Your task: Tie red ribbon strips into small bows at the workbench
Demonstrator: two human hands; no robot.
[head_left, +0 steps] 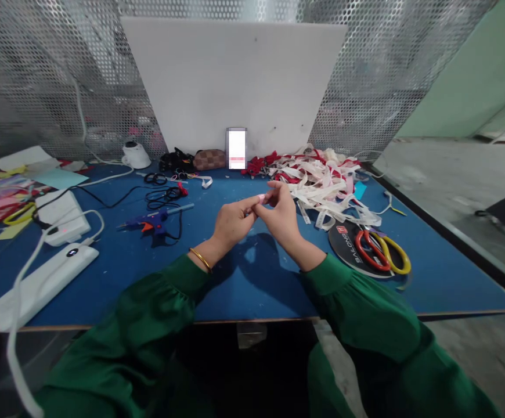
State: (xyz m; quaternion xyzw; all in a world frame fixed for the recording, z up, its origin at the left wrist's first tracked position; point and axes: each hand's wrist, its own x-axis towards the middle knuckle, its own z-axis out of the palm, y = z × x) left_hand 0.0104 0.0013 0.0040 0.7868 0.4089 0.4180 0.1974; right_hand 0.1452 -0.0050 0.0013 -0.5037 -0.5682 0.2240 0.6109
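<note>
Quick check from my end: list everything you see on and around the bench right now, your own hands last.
table: one, blue top, fills the middle
white board: one, leaning on mesh wall at back
ribbon pile: one heap, white and red, back right
scissors: one pair, red and yellow handles, on a black disc, right
glue gun: one, blue, left of centre
black cables: a tangle, behind the glue gun
pouch: one, brown chequered, at the board's foot
white boxes: two, with white cords, left
paper scraps: many, mixed colours, far left
pink piece: one, small, pinched between both hands
left hand: grip shut on the pink piece, gold bangle
right hand: grip shut on it too
</note>
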